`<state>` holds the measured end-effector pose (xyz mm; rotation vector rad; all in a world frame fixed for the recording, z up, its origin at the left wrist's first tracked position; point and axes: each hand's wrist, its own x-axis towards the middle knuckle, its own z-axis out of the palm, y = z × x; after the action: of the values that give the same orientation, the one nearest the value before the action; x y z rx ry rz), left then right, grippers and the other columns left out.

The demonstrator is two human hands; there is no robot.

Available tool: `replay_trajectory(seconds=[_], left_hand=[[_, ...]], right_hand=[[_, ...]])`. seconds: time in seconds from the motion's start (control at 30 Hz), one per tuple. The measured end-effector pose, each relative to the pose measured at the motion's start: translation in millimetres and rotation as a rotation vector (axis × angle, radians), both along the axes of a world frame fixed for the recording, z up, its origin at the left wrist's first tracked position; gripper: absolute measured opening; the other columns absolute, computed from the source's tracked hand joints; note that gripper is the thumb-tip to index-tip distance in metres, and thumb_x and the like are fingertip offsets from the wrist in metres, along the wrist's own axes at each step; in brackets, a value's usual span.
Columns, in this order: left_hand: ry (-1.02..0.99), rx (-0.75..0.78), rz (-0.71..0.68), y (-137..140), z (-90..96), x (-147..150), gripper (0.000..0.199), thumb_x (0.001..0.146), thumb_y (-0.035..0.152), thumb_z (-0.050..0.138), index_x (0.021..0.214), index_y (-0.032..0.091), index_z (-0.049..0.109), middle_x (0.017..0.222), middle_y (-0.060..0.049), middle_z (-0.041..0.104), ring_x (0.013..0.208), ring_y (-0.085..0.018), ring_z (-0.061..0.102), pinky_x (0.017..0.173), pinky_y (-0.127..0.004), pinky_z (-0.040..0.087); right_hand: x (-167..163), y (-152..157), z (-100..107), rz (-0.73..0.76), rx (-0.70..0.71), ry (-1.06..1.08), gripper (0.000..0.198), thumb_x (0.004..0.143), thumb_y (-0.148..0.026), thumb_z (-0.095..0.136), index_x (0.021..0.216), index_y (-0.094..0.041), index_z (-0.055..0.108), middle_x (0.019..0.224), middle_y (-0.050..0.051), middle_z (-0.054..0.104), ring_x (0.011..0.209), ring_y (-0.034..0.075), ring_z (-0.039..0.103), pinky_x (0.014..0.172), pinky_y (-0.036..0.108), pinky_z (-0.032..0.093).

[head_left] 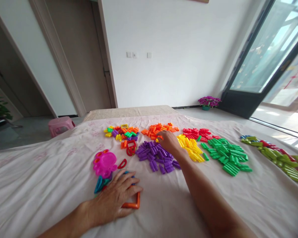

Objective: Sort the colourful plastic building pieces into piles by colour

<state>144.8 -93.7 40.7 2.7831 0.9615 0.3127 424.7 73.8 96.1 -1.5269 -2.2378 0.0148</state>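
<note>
My left hand (120, 191) lies flat with its fingers spread over an orange plastic square frame (137, 201) and a blue piece; more pieces are partly hidden beneath it. Beside it are teal curved pieces (98, 185), a magenta paw-shaped plastic piece (108, 161) and a red half-ring (122, 164). My right hand (168, 141) reaches over the middle of the piles, fingers bent together at a small yellow plastic piece (157, 140); the grip is partly hidden. Around it lie orange pieces (155, 131), purple pieces (152, 152) and yellow pieces (192, 148).
Red pieces (195, 133) and green pieces (225, 152) lie to the right. Olive-green sticks (280, 157) with red and blue ones are at the far right. A mixed pile (125, 134) sits at the back left of the cloth (52, 178). A pink stool (61, 126) stands beyond.
</note>
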Motion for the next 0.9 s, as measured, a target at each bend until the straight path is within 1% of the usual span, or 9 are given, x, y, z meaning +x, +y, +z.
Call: replay_trajectory(seconds=[0.1,0.17,0.27,0.37,0.5,0.6,0.67,0.77,0.9], left_hand=[[0.003,0.068,0.077,25,-3.2,-29,0.053,0.088,0.041,0.062,0.139,0.034,0.051,0.140,-0.004,0.056,0.141,-0.025,0.038,0.122,-0.049,0.019],[0.025,0.088,0.136,39,-3.1,-44,0.052,0.088,0.047,0.061,0.137,0.032,0.054,0.139,-0.004,0.057,0.139,-0.025,0.040,0.120,-0.048,0.023],[0.025,0.126,0.230,57,0.9,-50,0.048,0.085,0.056,0.061,0.126,0.030,0.063,0.133,-0.004,0.062,0.134,-0.026,0.046,0.116,-0.047,0.029],[-0.018,0.203,0.341,78,3.2,-37,0.036,0.092,0.049,0.053,0.117,0.027,0.067,0.136,-0.005,0.061,0.131,-0.026,0.048,0.116,-0.049,0.029],[0.004,0.249,0.310,114,-4.4,-9,0.051,0.092,0.042,0.054,0.140,0.026,0.051,0.153,-0.006,0.045,0.145,-0.027,0.031,0.120,-0.049,0.022],[0.036,0.216,0.326,132,-11.1,5,0.055,0.093,0.043,0.052,0.144,0.025,0.047,0.152,-0.008,0.046,0.144,-0.026,0.034,0.118,-0.049,0.023],[0.042,0.216,0.340,134,-11.4,8,0.048,0.093,0.042,0.051,0.138,0.024,0.052,0.146,-0.009,0.052,0.137,-0.026,0.043,0.116,-0.047,0.028],[0.050,0.254,0.364,123,-4.8,7,0.032,0.094,0.032,0.050,0.121,0.022,0.063,0.126,-0.010,0.064,0.116,-0.024,0.057,0.107,-0.042,0.037],[0.067,0.296,0.404,100,9.6,0,0.018,0.090,0.028,0.054,0.101,0.021,0.068,0.101,-0.007,0.068,0.098,-0.023,0.060,0.097,-0.040,0.041]], right_hand=[[-26,-9,-19,0.119,-0.009,-0.016,0.029,0.094,-0.026,0.054,0.117,-0.019,0.069,0.116,0.010,0.069,0.109,0.023,0.062,0.095,0.034,0.044],[-41,-15,-30,0.213,0.011,-0.022,0.031,0.094,-0.032,0.056,0.121,-0.021,0.066,0.122,0.009,0.067,0.113,0.022,0.058,0.099,0.034,0.041],[-56,-22,-42,0.309,0.053,-0.052,0.040,0.093,-0.042,0.059,0.128,-0.022,0.061,0.130,0.009,0.061,0.123,0.024,0.051,0.107,0.038,0.034],[-62,-26,-48,0.316,0.060,-0.092,0.042,0.092,-0.048,0.058,0.124,-0.022,0.062,0.125,0.010,0.063,0.123,0.026,0.048,0.108,0.041,0.030],[-65,-28,-49,0.302,0.056,-0.118,0.036,0.092,-0.047,0.059,0.116,-0.021,0.065,0.115,0.009,0.066,0.116,0.025,0.050,0.105,0.040,0.031],[-64,-29,-49,0.307,0.071,-0.128,0.032,0.091,-0.044,0.061,0.112,-0.021,0.065,0.112,0.008,0.066,0.115,0.024,0.049,0.104,0.039,0.030],[-64,-29,-49,0.312,0.086,-0.128,0.030,0.091,-0.043,0.061,0.111,-0.021,0.065,0.111,0.008,0.066,0.114,0.024,0.049,0.104,0.039,0.030],[-63,-29,-50,0.312,0.090,-0.127,0.029,0.092,-0.043,0.060,0.111,-0.022,0.066,0.111,0.007,0.066,0.114,0.024,0.049,0.103,0.038,0.030],[-63,-29,-50,0.308,0.077,-0.127,0.030,0.091,-0.043,0.061,0.112,-0.022,0.066,0.112,0.008,0.066,0.115,0.024,0.049,0.104,0.038,0.030]])
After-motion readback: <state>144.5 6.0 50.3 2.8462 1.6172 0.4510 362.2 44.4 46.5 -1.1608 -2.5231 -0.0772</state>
